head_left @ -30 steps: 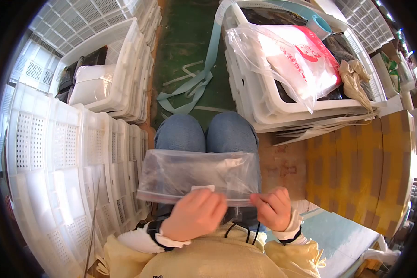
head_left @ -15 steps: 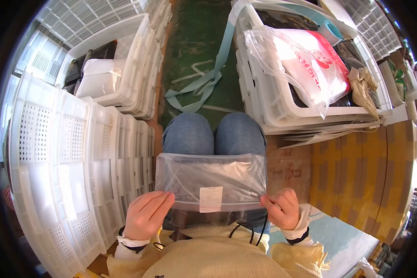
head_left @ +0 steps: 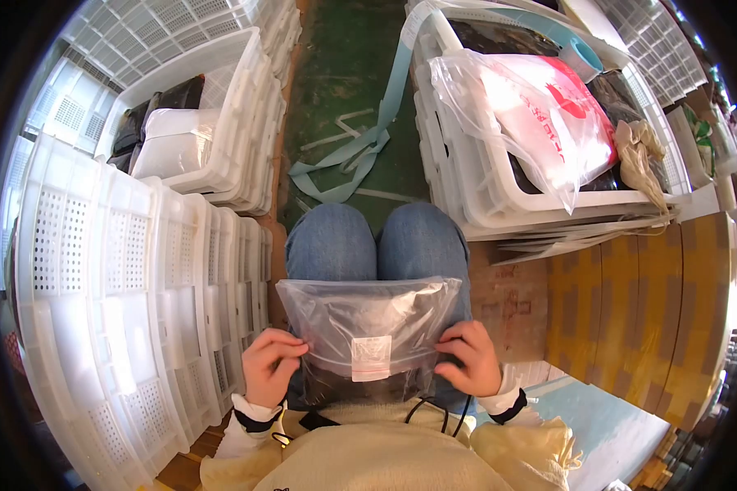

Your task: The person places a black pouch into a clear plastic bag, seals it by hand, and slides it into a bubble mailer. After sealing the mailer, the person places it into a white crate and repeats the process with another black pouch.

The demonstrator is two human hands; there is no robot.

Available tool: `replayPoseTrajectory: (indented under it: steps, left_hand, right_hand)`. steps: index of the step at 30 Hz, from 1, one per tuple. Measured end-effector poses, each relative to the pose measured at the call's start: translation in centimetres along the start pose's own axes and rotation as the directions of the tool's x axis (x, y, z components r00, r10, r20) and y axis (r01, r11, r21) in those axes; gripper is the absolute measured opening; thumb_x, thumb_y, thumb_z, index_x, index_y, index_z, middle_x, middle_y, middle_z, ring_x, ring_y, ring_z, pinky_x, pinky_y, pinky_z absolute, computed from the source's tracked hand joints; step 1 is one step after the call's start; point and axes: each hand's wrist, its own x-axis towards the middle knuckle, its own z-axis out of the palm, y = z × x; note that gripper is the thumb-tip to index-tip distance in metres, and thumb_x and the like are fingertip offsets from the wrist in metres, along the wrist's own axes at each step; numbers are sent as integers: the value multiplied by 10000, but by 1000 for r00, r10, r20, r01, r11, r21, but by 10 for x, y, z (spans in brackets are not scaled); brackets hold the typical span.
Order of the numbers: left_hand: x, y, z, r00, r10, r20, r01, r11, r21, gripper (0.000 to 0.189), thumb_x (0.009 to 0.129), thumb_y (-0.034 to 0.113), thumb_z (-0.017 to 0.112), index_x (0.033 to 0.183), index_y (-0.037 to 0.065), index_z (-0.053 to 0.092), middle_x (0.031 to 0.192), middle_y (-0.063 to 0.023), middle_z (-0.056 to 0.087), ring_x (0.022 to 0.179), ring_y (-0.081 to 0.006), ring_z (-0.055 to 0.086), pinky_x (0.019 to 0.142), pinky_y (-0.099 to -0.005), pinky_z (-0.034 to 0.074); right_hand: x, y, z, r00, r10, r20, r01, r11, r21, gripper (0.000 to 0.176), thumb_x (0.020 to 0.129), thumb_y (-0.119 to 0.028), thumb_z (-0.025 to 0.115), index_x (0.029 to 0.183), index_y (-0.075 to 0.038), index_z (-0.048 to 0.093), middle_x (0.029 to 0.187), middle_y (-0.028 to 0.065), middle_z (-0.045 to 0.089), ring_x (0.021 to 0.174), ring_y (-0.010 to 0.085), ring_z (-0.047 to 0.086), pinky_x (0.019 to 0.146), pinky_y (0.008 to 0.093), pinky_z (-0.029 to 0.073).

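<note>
A clear plastic bag [head_left: 336,315] lies across my lap, creased and slightly slack. A small white label with a red strip [head_left: 371,358] is on its middle. Something dark shows at the bag's lower part, near my body, but I cannot make out what. My left hand [head_left: 272,364] pinches the bag's left edge between thumb and fingers. At the opposite edge, the fingers of my right hand [head_left: 471,360] are closed on the plastic, level with the label.
Stacked white perforated crates [head_left: 90,286] stand on my left. A white crate [head_left: 487,200] at the front right bears a red-and-white plastic package [head_left: 540,114]. Pale blue strap [head_left: 348,159] trails onto the green floor. Taped cardboard boxes [head_left: 647,303] are on my right.
Both hands have moved closer together, the right one more plainly. The bag between them has gone from stretched to slacker and more wrinkled, and its label has tipped slightly.
</note>
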Motion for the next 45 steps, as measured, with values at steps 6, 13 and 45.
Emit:
replayPoseTrajectory:
  steps: [6, 13, 45]
  left_hand:
    - [22, -14, 11, 934, -354, 57, 353, 883, -308, 713, 599, 149, 842, 1169, 24, 433, 1074, -85, 507, 961, -178, 527, 807, -292, 439]
    - [27, -21, 5, 946, -163, 279, 206, 970, -132, 943, 624, 193, 823, 1378, 4, 289, 1442, -159, 279, 1311, -283, 291, 1082, -360, 212]
    - [96, -2, 57, 770, -416, 484, 638, 457, -620, 621, 822, 85, 614, 1345, -7, 292, 1254, -113, 471, 1124, -268, 494, 927, -372, 435]
  right_hand:
    - [34, 16, 21, 916, 338, -215, -337, 941, 41, 983, 592, -386, 827, 1330, 9, 311, 1384, 255, 279, 1306, 432, 220, 1054, 488, 217]
    - [36, 21, 24, 957, 290, 18, -290, 956, 35, 994, 593, -488, 793, 1395, -120, 335, 1464, 311, 22, 1348, 496, -31, 1041, 612, 26]
    - [119, 31, -5, 908, 372, 191, -368, 494, 788, 575, 771, -229, 738, 1211, -9, 441, 1146, 70, 535, 1066, 151, 491, 945, 297, 383]
